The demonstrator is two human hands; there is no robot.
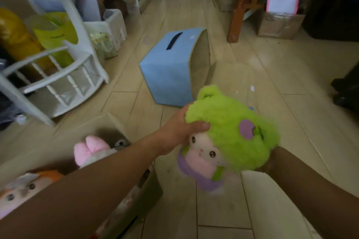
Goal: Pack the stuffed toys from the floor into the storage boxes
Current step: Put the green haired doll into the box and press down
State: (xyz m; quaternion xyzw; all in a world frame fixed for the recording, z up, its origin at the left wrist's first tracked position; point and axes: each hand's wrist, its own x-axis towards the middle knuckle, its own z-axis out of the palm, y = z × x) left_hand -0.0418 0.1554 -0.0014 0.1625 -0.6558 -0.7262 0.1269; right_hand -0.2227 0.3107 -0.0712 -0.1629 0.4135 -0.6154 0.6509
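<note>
A fluffy green stuffed toy [231, 132] with a small doll face and a purple collar hangs in the air above the floor at centre right. My left hand [181, 130] grips its left side, thumb curled over the fur. My right hand [272, 161] is mostly hidden behind the toy's right side and seems to hold it there. A cardboard box [116, 124] at lower left holds a pink-eared plush [90, 150] and an orange plush [29, 184]. A blue fabric storage box [169, 72] lies tipped on its side ahead.
A white plastic rack [64, 75] with bags stands at left. Wooden chair legs [239, 9] and a taped carton [279, 23] are at the back right. A dark object [345, 91] sits at the right edge. Another cardboard flap [272, 200] lies under my right arm.
</note>
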